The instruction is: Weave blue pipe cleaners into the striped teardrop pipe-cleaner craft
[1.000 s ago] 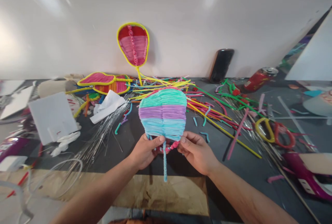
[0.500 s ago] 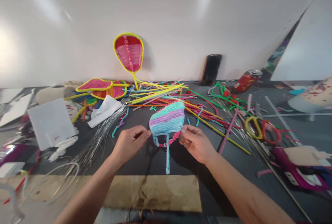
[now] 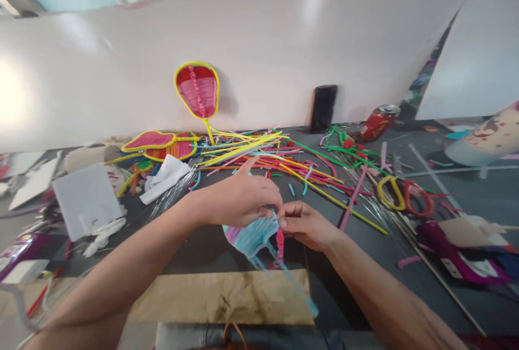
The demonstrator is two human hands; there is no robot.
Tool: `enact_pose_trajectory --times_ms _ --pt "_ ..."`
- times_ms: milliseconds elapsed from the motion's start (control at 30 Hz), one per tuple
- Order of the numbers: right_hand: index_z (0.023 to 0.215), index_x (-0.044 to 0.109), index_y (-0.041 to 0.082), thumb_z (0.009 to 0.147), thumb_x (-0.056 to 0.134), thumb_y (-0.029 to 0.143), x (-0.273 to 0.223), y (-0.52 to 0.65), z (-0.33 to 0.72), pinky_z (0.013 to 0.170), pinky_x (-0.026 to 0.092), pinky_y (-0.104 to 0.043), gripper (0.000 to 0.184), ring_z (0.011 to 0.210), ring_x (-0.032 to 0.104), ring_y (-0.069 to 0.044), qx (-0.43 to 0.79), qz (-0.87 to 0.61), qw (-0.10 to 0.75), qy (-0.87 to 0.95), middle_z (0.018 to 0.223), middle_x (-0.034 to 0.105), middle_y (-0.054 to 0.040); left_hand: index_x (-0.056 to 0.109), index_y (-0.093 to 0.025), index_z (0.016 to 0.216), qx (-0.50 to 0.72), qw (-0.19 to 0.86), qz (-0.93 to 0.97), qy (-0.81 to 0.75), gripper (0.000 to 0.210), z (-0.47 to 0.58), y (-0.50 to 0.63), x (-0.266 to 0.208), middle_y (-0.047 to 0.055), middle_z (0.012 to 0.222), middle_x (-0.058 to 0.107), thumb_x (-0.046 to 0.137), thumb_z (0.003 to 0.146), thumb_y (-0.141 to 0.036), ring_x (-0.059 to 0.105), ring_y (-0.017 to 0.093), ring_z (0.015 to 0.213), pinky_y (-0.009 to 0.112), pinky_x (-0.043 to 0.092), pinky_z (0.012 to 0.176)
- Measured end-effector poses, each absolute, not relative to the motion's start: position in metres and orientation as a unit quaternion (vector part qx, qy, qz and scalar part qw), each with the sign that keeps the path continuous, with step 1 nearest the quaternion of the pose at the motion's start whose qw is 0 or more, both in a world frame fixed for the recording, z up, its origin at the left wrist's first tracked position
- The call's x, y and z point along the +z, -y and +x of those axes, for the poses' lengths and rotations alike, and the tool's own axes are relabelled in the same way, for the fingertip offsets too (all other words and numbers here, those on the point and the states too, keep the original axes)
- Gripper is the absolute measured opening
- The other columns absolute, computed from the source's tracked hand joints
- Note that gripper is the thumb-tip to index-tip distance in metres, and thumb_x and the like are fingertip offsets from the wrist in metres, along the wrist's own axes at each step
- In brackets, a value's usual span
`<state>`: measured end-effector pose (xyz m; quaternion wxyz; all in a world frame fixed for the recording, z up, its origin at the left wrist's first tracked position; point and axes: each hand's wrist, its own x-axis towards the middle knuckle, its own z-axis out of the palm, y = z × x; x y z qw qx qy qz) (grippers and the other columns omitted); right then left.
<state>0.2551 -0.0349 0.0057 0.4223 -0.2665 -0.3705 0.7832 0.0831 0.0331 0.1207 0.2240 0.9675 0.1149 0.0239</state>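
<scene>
On the near side of the heap of fuzzy stems (image 3: 261, 142), in the air above the table (image 3: 332, 301), is a woven piece (image 3: 253, 235) of light blue and violet. It is tilted, and its blue stalk (image 3: 300, 289) points down, away from the heap. The right hand (image 3: 308, 227) is pinching, with thumb and forefinger, the corner of this piece where a pink-red strand (image 3: 280, 244) begins. The left hand (image 3: 245, 199) lies over the piece with one finger raised toward the heap; its other fingers are curled, and the tips touch the same corner (whether they grip it, I cannot tell, because the hand covers them). Behind the heap, a pink fan shape with yellow rim (image 3: 198, 92) stands at its left and a black phone (image 3: 323, 108) at its right. Farther right of the heap is a red can (image 3: 379, 124).
</scene>
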Motion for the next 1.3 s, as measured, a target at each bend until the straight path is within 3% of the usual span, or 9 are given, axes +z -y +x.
enact_pose_trajectory --times_ms 100,167,233,533,733,1300 --pt "0.066 0.066 0.014 0.066 0.078 0.038 0.008 0.033 0.259 0.053 0.028 -0.022 0.026 0.051 0.039 -0.006 0.762 -0.286 0.409 0.413 0.055 0.051 0.0047 0.066 -0.021 0.088 -0.007 0.205 0.971 -0.124 0.019 0.080 -0.028 0.123 0.002 0.079 0.066 0.047 0.087 -0.017 0.061 0.016 0.076 0.030 0.041 0.081" --pt "0.068 0.067 0.014 0.069 0.076 0.037 0.010 0.032 0.261 0.056 0.031 -0.022 0.025 0.054 0.042 -0.007 0.734 -0.310 0.403 0.450 0.059 0.055 0.0038 0.066 -0.021 0.092 -0.023 0.182 0.972 -0.143 0.021 0.077 -0.026 0.120 0.002 0.079 0.064 0.045 0.088 -0.017 0.059 0.016 0.074 0.026 0.040 0.067" --pt "0.068 0.067 0.014 0.070 0.075 0.039 0.012 0.031 0.261 0.057 0.033 -0.022 0.025 0.056 0.043 -0.007 0.710 -0.331 0.395 0.479 0.059 0.056 0.0038 0.067 -0.021 0.093 -0.030 0.169 0.972 -0.162 0.023 0.074 -0.024 0.115 0.002 0.081 0.064 0.045 0.087 -0.017 0.059 0.015 0.074 0.025 0.039 0.063" --pt "0.071 0.065 0.015 0.074 0.070 0.044 0.009 0.028 0.262 0.056 0.034 -0.023 0.030 0.056 0.045 -0.009 0.652 -0.371 0.405 0.522 0.061 0.056 0.0028 0.069 -0.021 0.093 0.023 0.193 0.965 -0.174 0.018 0.070 -0.029 0.100 0.001 0.081 0.068 0.056 0.082 -0.022 0.059 0.014 0.073 0.028 0.039 0.075" --pt "0.071 0.065 0.015 0.075 0.069 0.043 0.010 0.028 0.263 0.053 0.033 -0.022 0.028 0.055 0.043 -0.009 0.622 -0.397 0.411 0.535 0.060 0.056 0.0024 0.068 -0.021 0.088 0.047 0.164 0.965 -0.200 0.016 0.068 -0.029 0.090 0.000 0.078 0.067 0.053 0.084 -0.023 0.058 0.014 0.074 0.030 0.034 0.081" --pt "0.071 0.063 0.015 0.076 0.068 0.041 0.010 0.028 0.258 0.052 0.029 -0.022 0.027 0.055 0.038 -0.009 0.596 -0.423 0.421 0.536 0.058 0.051 0.0034 0.066 -0.021 0.083 0.044 0.137 0.966 -0.217 0.016 0.072 -0.025 0.087 -0.002 0.070 0.060 0.052 0.083 -0.029 0.052 0.013 0.066 0.032 0.030 0.081"
